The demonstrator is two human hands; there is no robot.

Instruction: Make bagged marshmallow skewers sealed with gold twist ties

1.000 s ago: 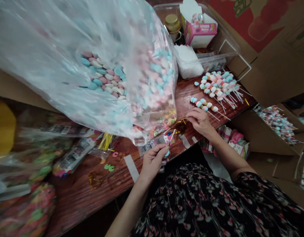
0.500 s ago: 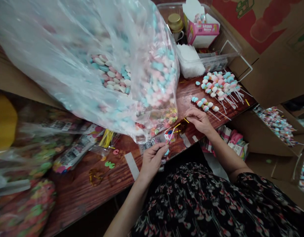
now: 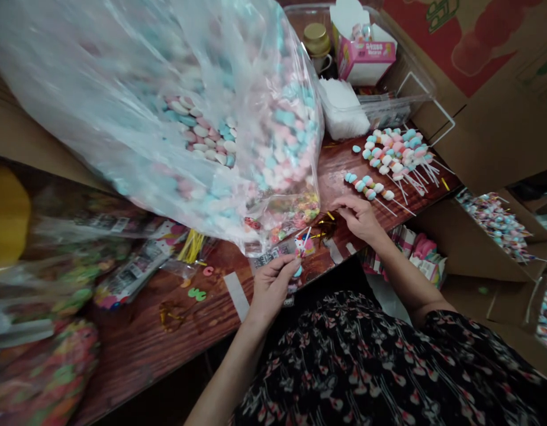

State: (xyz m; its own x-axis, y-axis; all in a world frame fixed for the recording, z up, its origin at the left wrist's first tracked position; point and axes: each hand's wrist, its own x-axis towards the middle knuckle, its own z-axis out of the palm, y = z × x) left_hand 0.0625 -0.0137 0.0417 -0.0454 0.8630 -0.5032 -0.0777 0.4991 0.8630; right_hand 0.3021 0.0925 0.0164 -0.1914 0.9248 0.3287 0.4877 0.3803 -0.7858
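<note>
My left hand [image 3: 273, 284] is closed in a pinch around a candy skewer [image 3: 298, 272]. Its white stick points up past my thumb, a blue candy shows beneath, and the rest is hidden by my fingers. To the right, the fingertips of my right hand [image 3: 356, 216] are pressed together at a short gold twist tie [image 3: 330, 216], just above the table. Between the hands lie more dark gold twist ties [image 3: 324, 226] and a printed packet [image 3: 273, 255]. Finished-looking candy skewers [image 3: 369, 186] rest just beyond my right hand.
A large clear bag of pastel candies [image 3: 206, 139] covers the table's back. A pile of skewers [image 3: 398, 151] lies at right, near a plastic bin [image 3: 384, 109]. Bagged gummies [image 3: 47, 367] and yellow ties [image 3: 192, 247] are at left. A cardboard box of skewers [image 3: 495, 225] stands beyond the edge.
My right hand has shifted slightly, and the gold twist tie at its fingertips has moved a little left. My left hand has drawn slightly left with the candy skewer, its stick now more upright.
</note>
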